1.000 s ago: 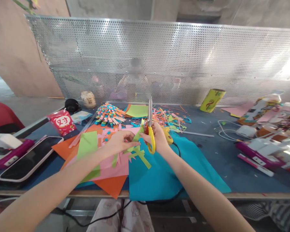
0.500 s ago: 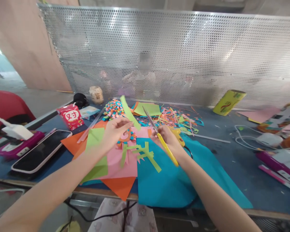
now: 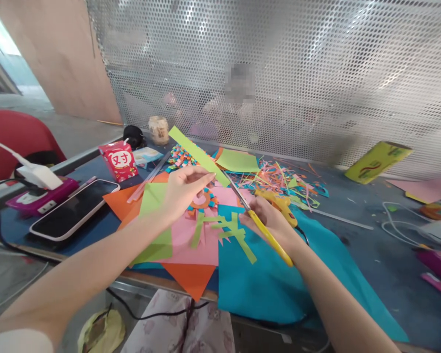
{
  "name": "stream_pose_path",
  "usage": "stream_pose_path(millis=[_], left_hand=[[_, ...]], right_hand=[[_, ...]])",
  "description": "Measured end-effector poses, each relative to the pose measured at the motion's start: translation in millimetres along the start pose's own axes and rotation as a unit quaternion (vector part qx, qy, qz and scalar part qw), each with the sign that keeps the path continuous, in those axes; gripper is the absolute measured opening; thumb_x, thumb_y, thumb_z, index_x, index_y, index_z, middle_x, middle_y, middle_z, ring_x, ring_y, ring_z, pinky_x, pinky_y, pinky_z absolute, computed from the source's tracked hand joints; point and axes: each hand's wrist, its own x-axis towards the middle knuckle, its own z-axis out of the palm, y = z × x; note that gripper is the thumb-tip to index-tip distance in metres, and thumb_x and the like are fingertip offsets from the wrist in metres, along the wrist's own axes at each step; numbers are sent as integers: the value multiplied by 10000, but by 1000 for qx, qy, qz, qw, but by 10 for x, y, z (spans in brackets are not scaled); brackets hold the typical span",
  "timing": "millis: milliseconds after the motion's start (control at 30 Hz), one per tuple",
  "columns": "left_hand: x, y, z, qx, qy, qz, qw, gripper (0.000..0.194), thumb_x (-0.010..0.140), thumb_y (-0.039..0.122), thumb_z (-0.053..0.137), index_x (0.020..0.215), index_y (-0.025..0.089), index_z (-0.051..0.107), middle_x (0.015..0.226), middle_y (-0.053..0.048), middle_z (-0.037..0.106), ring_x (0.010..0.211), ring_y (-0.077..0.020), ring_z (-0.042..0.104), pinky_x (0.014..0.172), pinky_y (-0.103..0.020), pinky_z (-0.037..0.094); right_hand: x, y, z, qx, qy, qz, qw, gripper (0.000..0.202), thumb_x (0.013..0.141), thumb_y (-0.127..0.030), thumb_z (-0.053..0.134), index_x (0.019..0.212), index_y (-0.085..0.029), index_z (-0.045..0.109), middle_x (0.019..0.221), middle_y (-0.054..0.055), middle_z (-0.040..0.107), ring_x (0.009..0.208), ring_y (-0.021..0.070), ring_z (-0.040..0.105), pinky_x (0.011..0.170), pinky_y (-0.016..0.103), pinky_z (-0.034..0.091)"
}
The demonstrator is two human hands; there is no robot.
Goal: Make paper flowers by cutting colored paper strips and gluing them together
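Pinched in my left hand (image 3: pixel 189 191) is a light green paper strip (image 3: pixel 196 152), slanting from upper left to lower right. My right hand (image 3: pixel 270 220) grips yellow-handled scissors (image 3: pixel 266 230), whose blades meet the strip's lower right end. Whether they have cut into it I cannot tell. Below my hands, short green strips (image 3: pixel 224 228) lie over pink paper (image 3: pixel 191 250) and blue sheets (image 3: pixel 264 284). A partly hidden orange paper ring (image 3: pixel 201 200) with a fringed edge is under my left hand. Behind my right hand lies a yellow glue gun (image 3: pixel 279 203).
Shredded paper (image 3: pixel 282 181) and a multicoloured fringed flower (image 3: pixel 182 156) lie toward the perforated metal screen (image 3: pixel 297 88). At left are a phone (image 3: pixel 75 211), a purple power strip (image 3: pixel 44 198) and a red packet (image 3: pixel 119 161). A yellow tube (image 3: pixel 378 163) stands at right.
The green strip has swung to a flatter slant, and the scissor blades have come to its lower end. My hands are closer together. The whole view has shifted slightly.
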Motion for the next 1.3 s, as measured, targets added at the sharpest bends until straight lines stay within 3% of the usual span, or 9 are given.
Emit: stream_pose_path(millis=[267, 767, 1300], left_hand=[[-36, 70, 28, -3, -5, -13, 1000, 126, 668, 259, 700, 681, 145, 648, 582, -12, 641, 470, -68, 525, 418, -182, 380], [-28, 35, 19, 21, 1, 1, 1000, 143, 666, 276, 707, 660, 144, 655, 567, -10, 639, 423, -51, 495, 402, -175, 368], [-22, 4, -2, 25, -10, -12, 1000, 169, 674, 304, 702, 703, 143, 662, 600, -15, 632, 457, -63, 508, 425, -189, 362]], right_hand=[[-18, -83, 5, -6, -13, 19, 1000, 406, 686, -555, 572, 736, -227, 339, 628, -45, 399, 566, 122, 443, 503, 268, 335], [-7, 19, 14, -47, 15, -4, 999, 423, 700, -581, 568, 724, -228, 336, 580, -56, 402, 508, 97, 382, 457, 236, 282], [-11, 0, -16, -70, 21, 10, 997, 401, 679, -520, 625, 657, -225, 355, 480, -79, 342, 452, 88, 341, 438, 226, 240]])
